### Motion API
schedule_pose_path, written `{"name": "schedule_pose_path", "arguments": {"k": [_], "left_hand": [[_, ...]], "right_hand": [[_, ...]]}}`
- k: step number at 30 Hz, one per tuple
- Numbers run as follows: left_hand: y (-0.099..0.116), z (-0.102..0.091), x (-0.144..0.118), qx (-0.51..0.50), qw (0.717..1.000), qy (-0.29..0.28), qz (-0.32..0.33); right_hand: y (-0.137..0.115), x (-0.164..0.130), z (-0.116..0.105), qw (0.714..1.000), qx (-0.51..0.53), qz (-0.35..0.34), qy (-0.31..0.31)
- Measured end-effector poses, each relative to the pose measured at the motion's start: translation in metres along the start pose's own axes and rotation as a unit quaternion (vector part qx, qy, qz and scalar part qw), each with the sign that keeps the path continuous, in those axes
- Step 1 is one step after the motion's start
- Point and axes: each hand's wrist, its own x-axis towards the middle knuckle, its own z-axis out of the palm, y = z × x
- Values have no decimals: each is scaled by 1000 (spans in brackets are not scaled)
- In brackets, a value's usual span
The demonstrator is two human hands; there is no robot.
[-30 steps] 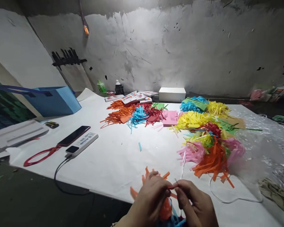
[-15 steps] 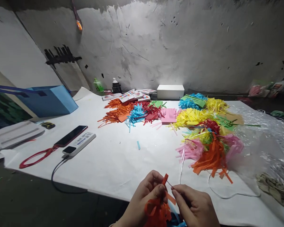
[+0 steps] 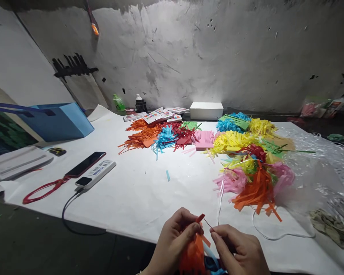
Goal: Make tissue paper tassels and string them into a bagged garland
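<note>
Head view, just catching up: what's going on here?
A person has both bare hands at the near edge of a white-covered table. The left hand grips orange fringed paper, with a short strip end sticking up. The right hand pinches a thin dark strand that reaches to that strip; whether it is thread or wire, I can't tell. More colourful fringed paper lies farther back, and a phone rests to the left.

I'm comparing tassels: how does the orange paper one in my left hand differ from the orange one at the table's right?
The held orange paper tassel is pinched in your left hand; the other orange paper tassel lies on the white table. Blue paper strips show beside the held one; pink paper fringe flanks the other. Both are cut into strips.
</note>
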Motion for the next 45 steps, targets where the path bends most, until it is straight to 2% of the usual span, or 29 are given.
{"name": "schedule_pose_path", "arguments": {"k": [2, 5, 12, 15, 18, 23, 25, 32, 37, 39, 41, 43, 45], "left_hand": [[1, 1, -1, 47, 997, 35, 45], [-1, 2, -1, 71, 990, 55, 106], [-9, -1, 1, 111, 969, 44, 216], [-11, -5, 0, 161, 949, 26, 270], [-11, -9, 0, 252, 905, 15, 341], [-6, -8, 4, 387, 786, 26, 481], [-5, -6, 6, 397, 767, 20, 504], [-18, -7, 6, 380, 770, -13, 512], [-23, -10, 5, 374, 765, -27, 523], [-23, -10, 5, 378, 760, -36, 527], [-22, -9, 4, 375, 761, -49, 527], [-19, -8, 2, 357, 782, -71, 506], [-13, -8, 0, 310, 845, -90, 427]], "right_hand": [[0, -2, 3, 1000, 2, -11, 8], [1, -3, 6, 1000, -8, -18, -9], [1, -3, 4, 999, -21, -10, -35], [3, -3, 5, 999, -20, -2, -39], [7, -4, 7, 999, -28, 8, -38], [12, -5, 7, 998, -38, 24, -42], [12, -5, 7, 998, -24, 40, -48], [3, -3, 8, 986, 86, 115, -82], [-1, -1, 10, 944, 213, 235, -93], [-2, 0, 11, 921, 275, 248, -118], [-2, 1, 11, 913, 299, 245, -134], [0, 1, 11, 924, 278, 233, -122], [4, 1, 12, 946, 236, 200, -96]]}}
